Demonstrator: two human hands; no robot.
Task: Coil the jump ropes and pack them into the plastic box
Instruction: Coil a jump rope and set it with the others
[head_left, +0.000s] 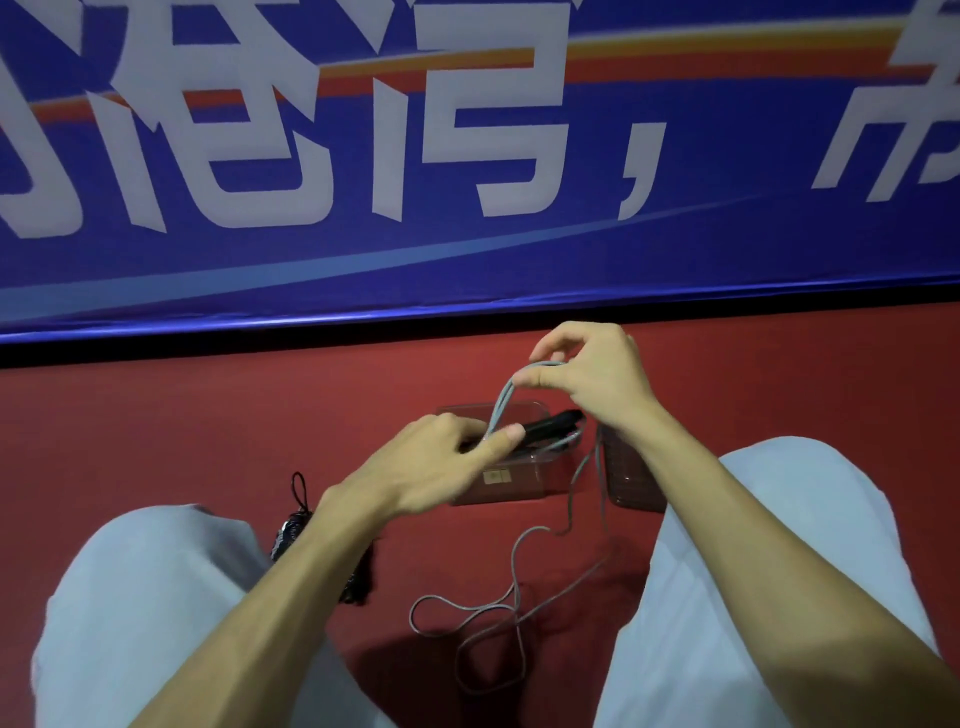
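The person wears loose, pale bluish-grey trousers (135, 597); the forearms (291, 587) are bare.

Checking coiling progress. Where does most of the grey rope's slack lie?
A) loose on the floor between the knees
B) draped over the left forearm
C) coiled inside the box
A: the grey rope trails in loose loops over the red floor between the knees; the right hand pinches only a short loop above the plastic box.

Saw big white Chinese chars (483, 127) w/ a comma (638, 179) on blue banner (727, 244), cropped, not surely legible. Small label (496, 477) on plastic box (524, 491): too blurred.
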